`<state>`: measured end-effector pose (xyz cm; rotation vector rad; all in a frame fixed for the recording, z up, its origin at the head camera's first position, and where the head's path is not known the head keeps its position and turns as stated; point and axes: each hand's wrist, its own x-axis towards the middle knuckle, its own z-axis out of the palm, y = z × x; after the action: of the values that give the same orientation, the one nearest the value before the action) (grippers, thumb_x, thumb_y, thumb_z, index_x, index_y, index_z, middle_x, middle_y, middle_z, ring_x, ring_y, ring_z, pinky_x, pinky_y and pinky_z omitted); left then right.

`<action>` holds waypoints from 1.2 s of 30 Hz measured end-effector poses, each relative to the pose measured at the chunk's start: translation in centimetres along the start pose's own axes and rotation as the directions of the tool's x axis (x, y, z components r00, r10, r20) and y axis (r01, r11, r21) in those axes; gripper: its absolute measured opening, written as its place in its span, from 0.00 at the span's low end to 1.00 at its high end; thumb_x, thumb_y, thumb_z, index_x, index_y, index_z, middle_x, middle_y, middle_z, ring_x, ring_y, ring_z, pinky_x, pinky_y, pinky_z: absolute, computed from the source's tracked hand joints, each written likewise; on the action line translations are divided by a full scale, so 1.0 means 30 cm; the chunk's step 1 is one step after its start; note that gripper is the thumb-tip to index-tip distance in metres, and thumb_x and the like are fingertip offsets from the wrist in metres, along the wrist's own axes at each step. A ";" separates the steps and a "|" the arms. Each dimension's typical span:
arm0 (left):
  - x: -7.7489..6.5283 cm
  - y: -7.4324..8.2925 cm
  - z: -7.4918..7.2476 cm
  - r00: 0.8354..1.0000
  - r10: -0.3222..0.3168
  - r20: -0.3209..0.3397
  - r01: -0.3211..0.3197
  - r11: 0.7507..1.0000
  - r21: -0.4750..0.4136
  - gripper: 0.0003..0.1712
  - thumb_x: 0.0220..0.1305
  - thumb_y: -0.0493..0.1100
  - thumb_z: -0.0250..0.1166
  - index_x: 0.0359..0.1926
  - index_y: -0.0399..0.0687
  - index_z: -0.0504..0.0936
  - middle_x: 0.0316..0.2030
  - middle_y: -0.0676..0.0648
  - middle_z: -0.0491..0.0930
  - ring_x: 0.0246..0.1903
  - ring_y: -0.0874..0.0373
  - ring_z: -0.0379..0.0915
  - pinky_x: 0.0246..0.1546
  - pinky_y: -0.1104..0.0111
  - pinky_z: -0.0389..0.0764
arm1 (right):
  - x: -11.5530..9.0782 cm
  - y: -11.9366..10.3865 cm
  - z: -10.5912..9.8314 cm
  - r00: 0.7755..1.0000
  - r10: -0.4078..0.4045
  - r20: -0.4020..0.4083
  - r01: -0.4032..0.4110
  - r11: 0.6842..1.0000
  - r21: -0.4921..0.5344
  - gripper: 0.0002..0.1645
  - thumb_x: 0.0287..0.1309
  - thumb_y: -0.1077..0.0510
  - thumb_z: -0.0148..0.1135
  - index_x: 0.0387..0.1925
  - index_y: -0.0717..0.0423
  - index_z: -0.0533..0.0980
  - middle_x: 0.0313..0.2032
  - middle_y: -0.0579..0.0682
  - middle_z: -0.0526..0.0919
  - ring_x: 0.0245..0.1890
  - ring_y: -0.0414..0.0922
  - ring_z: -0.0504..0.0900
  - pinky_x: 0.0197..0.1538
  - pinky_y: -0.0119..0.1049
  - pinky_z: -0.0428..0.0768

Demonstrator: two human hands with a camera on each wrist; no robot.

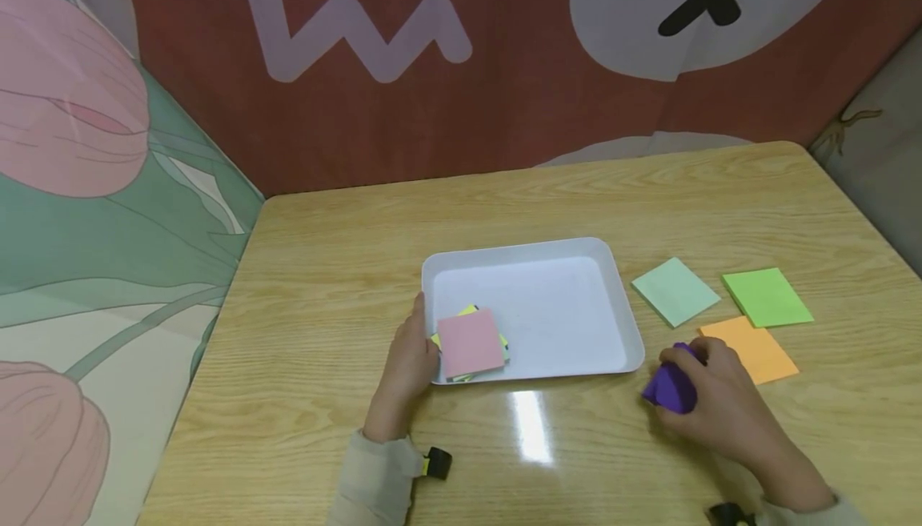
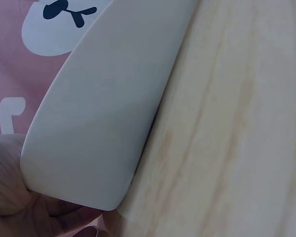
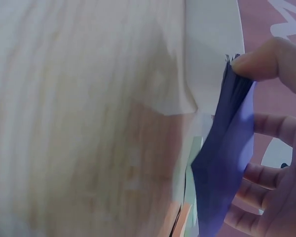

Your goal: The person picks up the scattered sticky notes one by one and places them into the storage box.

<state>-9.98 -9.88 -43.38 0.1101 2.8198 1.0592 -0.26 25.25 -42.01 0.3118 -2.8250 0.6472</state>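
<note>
A purple sticky note pad [image 1: 675, 382] is pinched between the thumb and fingers of my right hand [image 1: 727, 406], raised off the table to the right of the tray. In the right wrist view the purple pad [image 3: 222, 153] bends and its sheets fan apart at the thumb. My left hand [image 1: 410, 358] holds the left end of a white rectangular tray [image 1: 562, 310]. In the left wrist view the tray's outer wall [image 2: 103, 98] hides part of that hand. Inside the tray, at its near left corner, a pink sticky note pad [image 1: 471, 342] lies on top of yellow and green ones.
Right of the tray lie a mint pad [image 1: 675, 292], a bright green pad [image 1: 769, 297] and an orange pad [image 1: 752, 348], partly behind my right hand. All rest on a wooden table [image 1: 324, 270]. A printed red cloth [image 1: 504, 110] hangs behind its far edge.
</note>
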 end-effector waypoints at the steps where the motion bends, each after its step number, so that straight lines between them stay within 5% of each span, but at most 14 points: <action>1: -0.001 0.001 0.000 1.000 0.001 -0.001 -0.001 1.000 0.001 0.36 0.54 0.29 0.42 0.65 0.39 0.43 0.59 0.31 0.59 0.57 0.40 0.54 0.56 0.49 0.59 | 0.004 -0.003 -0.001 1.000 -0.002 -0.001 0.002 1.000 0.002 0.35 0.13 0.53 0.72 0.35 0.55 0.72 0.38 0.68 0.65 0.35 0.62 0.65 0.29 0.58 0.68; 36: 0.004 -0.006 0.001 1.000 0.005 0.001 -0.005 0.998 -0.061 0.38 0.50 0.28 0.43 0.65 0.40 0.44 0.61 0.31 0.57 0.58 0.42 0.52 0.57 0.50 0.58 | 0.096 -0.075 0.003 0.998 -0.045 -0.049 0.048 0.998 0.049 0.35 0.16 0.54 0.70 0.38 0.54 0.71 0.42 0.69 0.64 0.38 0.63 0.64 0.31 0.60 0.70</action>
<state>-10.10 -10.00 -43.54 0.1111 2.7844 1.1450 -2.44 22.79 -40.42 0.3647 -2.7513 0.7062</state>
